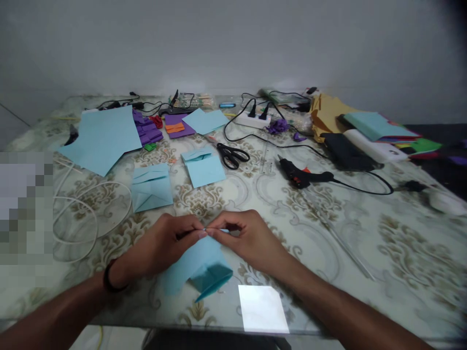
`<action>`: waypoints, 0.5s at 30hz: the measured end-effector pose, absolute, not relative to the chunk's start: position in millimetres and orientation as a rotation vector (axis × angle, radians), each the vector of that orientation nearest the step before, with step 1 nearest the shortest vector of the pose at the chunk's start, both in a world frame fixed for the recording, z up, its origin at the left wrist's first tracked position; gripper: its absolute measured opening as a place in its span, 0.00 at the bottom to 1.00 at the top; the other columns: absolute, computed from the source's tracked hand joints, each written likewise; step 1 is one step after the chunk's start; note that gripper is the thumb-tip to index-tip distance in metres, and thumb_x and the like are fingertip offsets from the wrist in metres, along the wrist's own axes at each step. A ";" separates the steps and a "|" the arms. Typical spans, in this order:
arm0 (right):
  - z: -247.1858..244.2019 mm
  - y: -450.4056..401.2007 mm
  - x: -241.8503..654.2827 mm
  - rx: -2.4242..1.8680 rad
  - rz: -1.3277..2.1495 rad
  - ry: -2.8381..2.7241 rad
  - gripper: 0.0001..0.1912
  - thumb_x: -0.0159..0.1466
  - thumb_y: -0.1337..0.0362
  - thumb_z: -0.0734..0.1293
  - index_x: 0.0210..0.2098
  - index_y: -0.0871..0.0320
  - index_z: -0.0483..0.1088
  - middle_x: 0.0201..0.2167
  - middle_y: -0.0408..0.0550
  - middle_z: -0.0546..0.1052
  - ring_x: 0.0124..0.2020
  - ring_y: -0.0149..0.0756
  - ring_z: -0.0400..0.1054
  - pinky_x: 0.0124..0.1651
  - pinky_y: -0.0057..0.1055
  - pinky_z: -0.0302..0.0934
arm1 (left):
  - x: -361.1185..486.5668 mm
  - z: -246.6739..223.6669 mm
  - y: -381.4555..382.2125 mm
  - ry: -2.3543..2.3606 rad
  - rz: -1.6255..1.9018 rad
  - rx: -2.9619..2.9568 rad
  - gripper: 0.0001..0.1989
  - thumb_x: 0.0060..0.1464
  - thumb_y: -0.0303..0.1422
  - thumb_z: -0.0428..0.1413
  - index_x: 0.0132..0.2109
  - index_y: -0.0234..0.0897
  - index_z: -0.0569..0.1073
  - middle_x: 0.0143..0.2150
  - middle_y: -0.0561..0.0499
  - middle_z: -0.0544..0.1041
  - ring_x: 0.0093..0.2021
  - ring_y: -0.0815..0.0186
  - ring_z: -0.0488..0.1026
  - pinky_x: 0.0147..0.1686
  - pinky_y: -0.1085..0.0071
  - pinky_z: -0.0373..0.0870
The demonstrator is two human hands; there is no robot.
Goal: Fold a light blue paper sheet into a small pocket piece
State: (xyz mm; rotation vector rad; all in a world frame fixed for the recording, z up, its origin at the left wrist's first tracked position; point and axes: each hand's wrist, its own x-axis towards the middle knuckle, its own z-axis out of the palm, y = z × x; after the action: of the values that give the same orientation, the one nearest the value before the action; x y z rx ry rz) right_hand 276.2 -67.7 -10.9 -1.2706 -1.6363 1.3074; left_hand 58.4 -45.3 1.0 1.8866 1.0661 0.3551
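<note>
Between my two hands is a light blue folded paper, low in the middle of the view. My left hand pinches its upper edge, thumb against fingers. Right beside it, my right hand pinches the same edge, and the fingertips of both hands nearly touch. The paper's lower part flares open toward the table's front edge. Beyond my hands lie two folded light blue paper pieces, one at the left and one in the middle. Black-handled scissors rest beside the middle piece.
A black glue gun lies at the right with its cable, near a clear stick. Large blue sheets and a coiled white cable are at the left. A power strip stands at the back. A white square is near the front edge.
</note>
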 end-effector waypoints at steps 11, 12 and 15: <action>-3.6 -50.1 298.5 -1.259 1.317 -1.615 0.11 0.66 0.58 0.70 0.32 0.58 0.77 0.27 0.44 0.78 0.29 0.33 0.70 0.34 0.29 0.61 | 38.2 8.8 -25.2 1.132 0.412 1.919 0.18 0.67 0.44 0.54 0.37 0.37 0.79 0.29 0.54 0.77 0.29 0.69 0.68 0.28 0.74 0.61; -3.4 -52.4 295.5 -1.240 1.315 -1.609 0.11 0.67 0.57 0.69 0.35 0.58 0.77 0.29 0.45 0.78 0.31 0.34 0.70 0.35 0.30 0.62 | 39.5 8.0 -26.6 1.118 0.393 1.923 0.17 0.67 0.44 0.54 0.37 0.37 0.79 0.30 0.54 0.78 0.29 0.69 0.69 0.28 0.73 0.62; -7.4 -61.2 283.1 -1.239 1.361 -1.623 0.11 0.65 0.56 0.71 0.38 0.57 0.77 0.30 0.44 0.78 0.32 0.34 0.70 0.34 0.29 0.62 | 45.9 2.2 -33.2 1.061 0.355 1.888 0.18 0.67 0.44 0.54 0.37 0.37 0.80 0.32 0.52 0.79 0.31 0.67 0.71 0.30 0.73 0.64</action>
State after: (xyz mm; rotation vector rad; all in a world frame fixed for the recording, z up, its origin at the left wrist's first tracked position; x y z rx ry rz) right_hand 283.1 -61.2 -7.4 -1.2393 -1.6227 1.3608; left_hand 45.9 -33.2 2.2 1.8880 1.0613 0.3550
